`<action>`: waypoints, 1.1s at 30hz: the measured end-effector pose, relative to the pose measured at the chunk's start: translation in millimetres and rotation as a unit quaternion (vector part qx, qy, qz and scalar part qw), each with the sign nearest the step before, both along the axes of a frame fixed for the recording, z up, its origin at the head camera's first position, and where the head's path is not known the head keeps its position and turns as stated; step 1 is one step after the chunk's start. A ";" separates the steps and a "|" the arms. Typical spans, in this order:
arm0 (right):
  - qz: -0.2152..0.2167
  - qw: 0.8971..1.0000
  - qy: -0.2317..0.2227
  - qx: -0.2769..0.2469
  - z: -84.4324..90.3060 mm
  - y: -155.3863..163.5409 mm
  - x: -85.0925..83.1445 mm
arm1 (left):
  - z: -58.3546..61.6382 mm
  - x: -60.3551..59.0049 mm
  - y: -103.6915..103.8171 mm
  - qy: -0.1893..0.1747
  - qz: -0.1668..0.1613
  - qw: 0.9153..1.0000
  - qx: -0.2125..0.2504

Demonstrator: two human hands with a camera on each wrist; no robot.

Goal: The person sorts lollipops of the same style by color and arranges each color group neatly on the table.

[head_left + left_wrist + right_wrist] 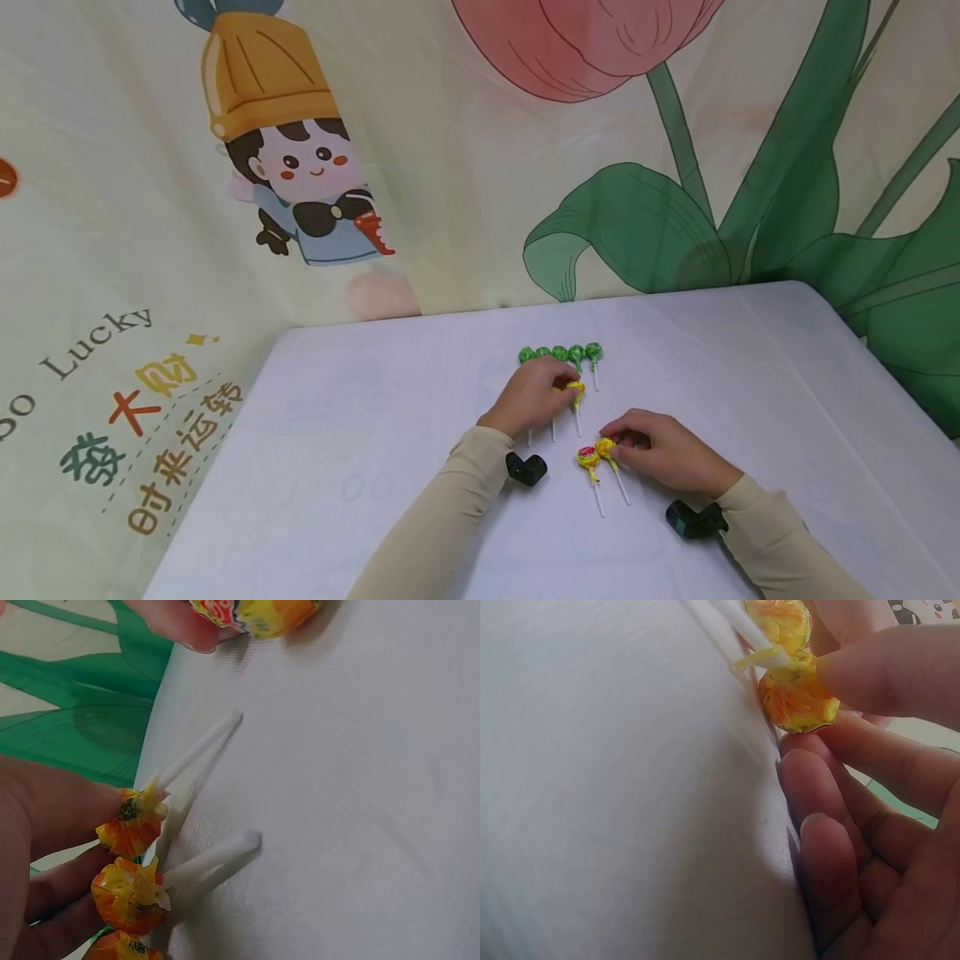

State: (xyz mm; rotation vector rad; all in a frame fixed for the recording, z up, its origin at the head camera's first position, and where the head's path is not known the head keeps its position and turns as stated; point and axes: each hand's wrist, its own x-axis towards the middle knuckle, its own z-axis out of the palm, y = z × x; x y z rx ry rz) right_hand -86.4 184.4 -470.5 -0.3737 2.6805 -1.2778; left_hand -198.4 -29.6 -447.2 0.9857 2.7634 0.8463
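Note:
My left hand [534, 395] pinches the wrapped head of a yellow lollipop [131, 825] between thumb and fingers. Beside it lies another yellow lollipop [129, 896], and part of a third shows below; in the head view my hand hides most of this row, though sticks poke out. My right hand [667, 450] holds a yellow lollipop [799, 701] by its head with thumb and forefinger. Just left of that one, a yellow lollipop with a red patch [588, 458] lies with its stick toward me.
Behind my left hand, several green lollipops [594, 352] form a row on the white-covered table [375, 450]. The table's back edge meets a printed cloth [450, 208] with a tulip and a cartoon figure. Black wrist cameras [527, 469] sit at both sleeves.

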 end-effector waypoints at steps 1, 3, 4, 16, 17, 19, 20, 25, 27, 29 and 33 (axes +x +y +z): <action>0.001 1.000 0.000 0.001 -0.5 0.1 -0.2 | -0.4 -0.2 0.5 0.012 -0.001 1.000 -0.009; 0.003 1.000 0.002 0.001 -1.5 0.4 -0.7 | -1.9 -0.6 1.7 0.041 -0.004 0.999 -0.030; 0.001 1.000 0.001 0.002 -1.6 0.3 -1.0 | -2.1 -0.4 2.3 0.056 -0.005 0.998 -0.039; 0.004 1.000 0.006 0.000 -0.1 0.6 0.0 | -5.3 0.8 1.9 0.107 -0.004 0.992 -0.066; 0.006 1.000 0.008 0.000 0.2 0.6 0.2 | -5.4 0.9 1.7 0.107 -0.005 0.992 -0.065; 0.007 1.000 0.010 -0.003 1.0 0.9 0.4 | -5.4 0.8 1.3 0.110 -0.006 0.992 -0.065; 0.010 1.000 0.013 -0.003 1.4 1.2 0.4 | -5.6 0.6 1.1 0.113 -0.006 0.991 -0.066; 0.013 1.000 0.014 -0.003 2.1 1.8 -1.0 | -5.6 -0.4 0.5 0.133 -0.009 0.989 -0.070; 0.015 1.000 0.012 -0.003 1.9 1.6 -1.4 | -5.4 -0.2 -0.1 0.133 -0.010 0.989 -0.071; 0.016 1.000 0.010 -0.003 1.6 1.4 -1.5 | -5.1 0.3 -0.8 0.129 -0.012 0.989 -0.069; 0.016 1.000 0.009 0.003 0.2 1.0 -1.3 | -4.5 1.6 -2.2 0.120 -0.013 0.990 -0.066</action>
